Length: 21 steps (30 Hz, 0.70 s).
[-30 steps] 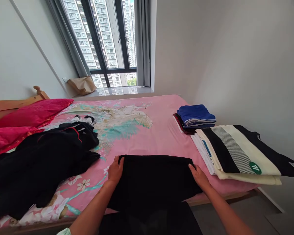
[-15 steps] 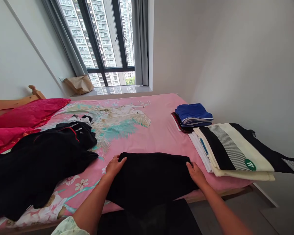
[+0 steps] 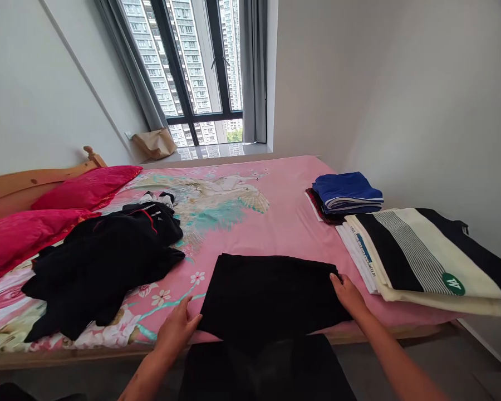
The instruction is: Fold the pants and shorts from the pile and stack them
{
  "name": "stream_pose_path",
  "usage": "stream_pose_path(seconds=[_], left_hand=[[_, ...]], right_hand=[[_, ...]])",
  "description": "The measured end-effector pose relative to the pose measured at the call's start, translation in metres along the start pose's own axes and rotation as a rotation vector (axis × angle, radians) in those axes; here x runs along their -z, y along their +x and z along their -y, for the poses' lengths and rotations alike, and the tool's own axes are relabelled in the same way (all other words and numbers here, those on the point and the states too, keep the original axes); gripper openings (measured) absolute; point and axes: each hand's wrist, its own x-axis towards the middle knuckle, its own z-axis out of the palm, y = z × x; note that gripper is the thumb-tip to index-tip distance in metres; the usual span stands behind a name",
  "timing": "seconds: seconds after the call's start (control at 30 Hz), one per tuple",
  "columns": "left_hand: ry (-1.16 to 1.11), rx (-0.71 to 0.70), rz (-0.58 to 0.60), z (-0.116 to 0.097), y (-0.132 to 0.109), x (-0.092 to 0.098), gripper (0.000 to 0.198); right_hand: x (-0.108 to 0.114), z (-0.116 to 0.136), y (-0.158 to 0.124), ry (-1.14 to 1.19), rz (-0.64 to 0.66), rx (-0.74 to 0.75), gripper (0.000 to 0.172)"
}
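Your right hand (image 3: 347, 295) has a pinch on the far right corner of the black garment (image 3: 271, 295), thumb on top, the other fingers mostly hidden round the edge. Your left hand (image 3: 176, 327) is loose, fingers a bit spread, thumb right by the garment's left side. Can't tell if it's touching, but it isn't gripping anything I can see

The garment lies pretty flat at the near edge of the bed (image 3: 284, 228), between the heap of dark clothes (image 3: 112, 262) toward the left and the folded cream-and-black top (image 3: 409, 250) by the near right corner. Its near side blends into the black below, so no clue where it ends

Tbh I'd keep that right pinch light and use it as an anchor, then smooth outward with a flat left palm. Yank it and the far side probably goes wonky. Watch the bed's near edge too, cloth could slip off there

Pose looks decent: both forearms angle inward from below, left wrist low, right hand reaching further toward the far edge
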Motion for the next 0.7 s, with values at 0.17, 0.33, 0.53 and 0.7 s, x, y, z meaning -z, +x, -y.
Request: stream_pose_path(seconds=[0.17,0.33,0.53,0.7], left_hand=[[0.013,-0.325,-0.076,-0.051,0.001,-0.017,0.033],[-0.003,-0.670,0.094,-0.139,0.014,-0.071,0.041],[0.026,-0.673,0.161,-0.202,0.035,-0.123,0.052],[0.046,-0.629,0.171,-0.204,0.037,-0.138,0.065]], right_hand=[[0.002,0.004,0.000,0.048,-0.007,-0.024,0.054],[0.009,0.012,-0.009,0.209,0.020,-0.018,0.054],[0.015,0.017,-0.021,0.393,0.100,0.014,0.046],[0.027,0.032,-0.028,0.513,0.226,-0.022,0.045]])
